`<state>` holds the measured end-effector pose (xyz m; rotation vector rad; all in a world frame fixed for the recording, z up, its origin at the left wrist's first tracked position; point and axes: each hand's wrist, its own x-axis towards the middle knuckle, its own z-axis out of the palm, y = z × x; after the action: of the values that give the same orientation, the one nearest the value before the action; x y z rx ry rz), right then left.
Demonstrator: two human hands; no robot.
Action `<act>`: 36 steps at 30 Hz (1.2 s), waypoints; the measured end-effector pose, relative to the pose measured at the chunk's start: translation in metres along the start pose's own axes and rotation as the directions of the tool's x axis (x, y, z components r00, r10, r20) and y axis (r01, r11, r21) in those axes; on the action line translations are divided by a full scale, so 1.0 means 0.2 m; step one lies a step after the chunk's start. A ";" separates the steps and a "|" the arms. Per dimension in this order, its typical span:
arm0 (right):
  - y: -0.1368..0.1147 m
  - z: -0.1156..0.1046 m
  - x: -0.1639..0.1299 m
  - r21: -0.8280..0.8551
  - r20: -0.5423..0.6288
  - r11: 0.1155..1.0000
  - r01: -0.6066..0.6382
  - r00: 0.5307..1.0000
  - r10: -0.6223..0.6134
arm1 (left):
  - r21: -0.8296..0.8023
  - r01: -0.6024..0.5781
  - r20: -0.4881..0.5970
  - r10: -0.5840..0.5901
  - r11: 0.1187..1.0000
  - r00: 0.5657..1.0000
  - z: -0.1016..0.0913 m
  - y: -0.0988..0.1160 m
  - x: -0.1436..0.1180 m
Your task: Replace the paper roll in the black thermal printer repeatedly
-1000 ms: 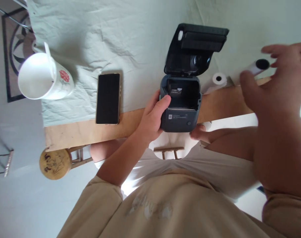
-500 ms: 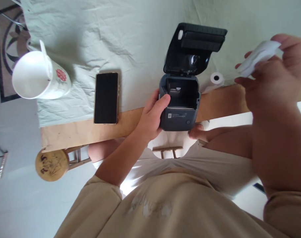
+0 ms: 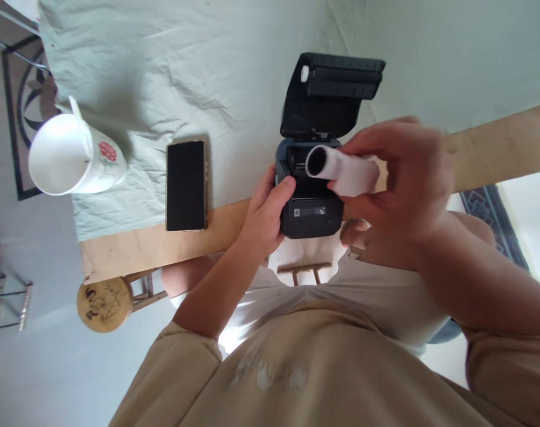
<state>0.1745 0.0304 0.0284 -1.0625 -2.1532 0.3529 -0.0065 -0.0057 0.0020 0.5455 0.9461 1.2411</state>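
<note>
1. I am gripping a white paper roll (image 3: 343, 172) in my right hand (image 3: 399, 184), fingers curled over its top and thumb beneath, the roll lying sideways with its dark hollow core facing the left of the view.
2. The roll is hovering just above the open paper bay of a small dark portable printer (image 3: 312, 207); whether it is touching the bay I cannot tell, since my hand is blurred and covering that side.
3. My left hand (image 3: 265, 216) is bracing the printer's left side, thumb pressing on the upper corner of the casing and fingers wrapping down out of sight.
4. The printer's lid (image 3: 332, 95) is standing open, tilted back and away from me, its roller bar showing along the far edge.
5. The printer is sitting at the near edge of a wooden table (image 3: 154, 240), partly on the pale green cloth (image 3: 185, 71) covering most of the tabletop.
6. A smartphone (image 3: 186, 185) is lying face up with a dark screen, near the printer on its left, straddling the cloth's edge.
7. A white jug with a red flower print (image 3: 78, 157) is lying on its side further left, well apart from my hands, its mouth facing the camera.
8. A round wooden stool (image 3: 104, 301) is showing below the table edge.
</note>
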 end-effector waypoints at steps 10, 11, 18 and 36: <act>-0.01 0.04 0.04 -0.003 -0.157 0.962 0.273 0.950 -0.270 | -0.018 -0.021 -0.027 0.021 1.000 0.999 0.00 0.00 -0.01; -0.01 0.04 0.03 -0.010 -0.154 0.964 0.267 0.952 -0.266 | -0.010 -0.031 -0.032 0.031 0.999 0.999 0.00 -0.01 0.00; 0.00 0.03 0.02 -0.001 -0.166 0.964 0.264 0.951 -0.261 | -0.030 -0.080 -0.026 0.079 0.996 0.997 -0.01 -0.03 0.00; 0.01 0.00 0.00 -0.119 -0.024 0.975 0.185 0.982 -0.189 | 0.056 -0.019 0.028 0.017 0.998 0.999 0.01 0.02 -0.03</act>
<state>0.1760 0.0319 0.0263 -0.9115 -2.2431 0.1206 -0.0077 -0.0108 0.0088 0.6154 0.9576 1.2232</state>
